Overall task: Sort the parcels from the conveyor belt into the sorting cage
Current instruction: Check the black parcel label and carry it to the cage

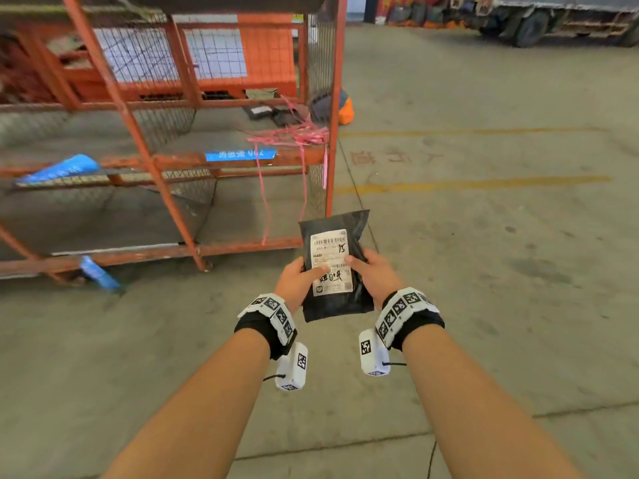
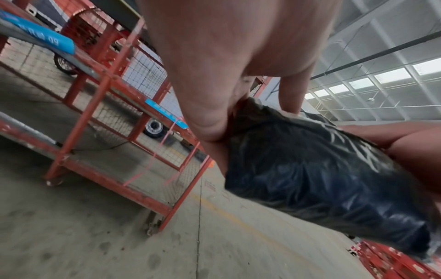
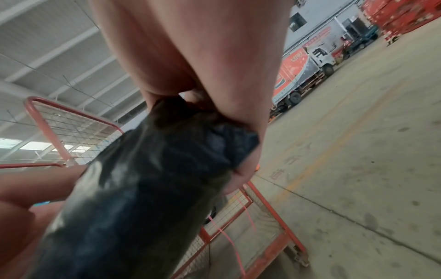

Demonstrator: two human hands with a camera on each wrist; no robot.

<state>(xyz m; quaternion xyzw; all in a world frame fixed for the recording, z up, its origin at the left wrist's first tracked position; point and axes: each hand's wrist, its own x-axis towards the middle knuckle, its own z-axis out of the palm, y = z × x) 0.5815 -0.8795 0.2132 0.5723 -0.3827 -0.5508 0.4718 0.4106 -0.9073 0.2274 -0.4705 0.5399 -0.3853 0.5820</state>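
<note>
Orange sorting cage [image 1: 166, 157] beside truck [image 1: 539, 15]

We hold the parcel [image 1: 333, 267] between our two hands, out in front of us above the floor [image 1: 484, 271]: the left hand [image 1: 300, 280] on its left edge, the right hand [image 1: 371, 273] on its right edge, both thumbs lying on the label [image 1: 331, 261] on its upper face. The sorting cage [image 1: 166, 146] stands ahead and to our left, its near corner post just beyond the parcel. Loose strapping [image 1: 294, 140] hangs from its middle rail. Painted lines [image 1: 473, 184] run across the floor to our right. A truck [image 1: 553, 15] stands far ahead on the right.
</note>
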